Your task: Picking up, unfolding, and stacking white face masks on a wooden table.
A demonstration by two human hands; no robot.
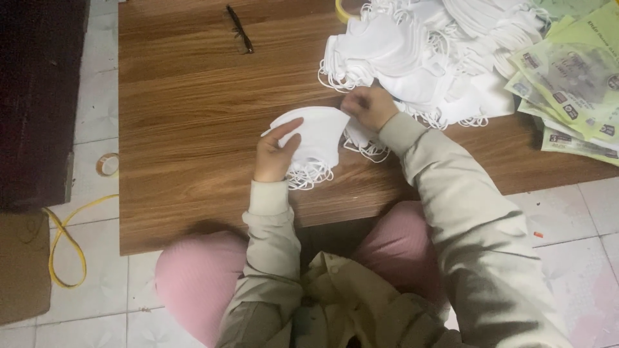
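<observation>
My left hand (276, 153) grips a small stack of folded white face masks (319, 137) held on the wooden table (193, 129), their ear loops hanging below. My right hand (369, 106) pinches the right end of the same stack, fingers closed on its edge. Just behind my right hand lies a big loose heap of white masks (419, 51) with tangled loops.
Green printed packets (574, 84) are piled at the table's right end. A black pen (240, 29) lies at the far side, with a tape roll's edge (342, 9) at the top. On the tiled floor left sit a tape roll (107, 164), a yellow cord (64, 238) and cardboard (22, 267).
</observation>
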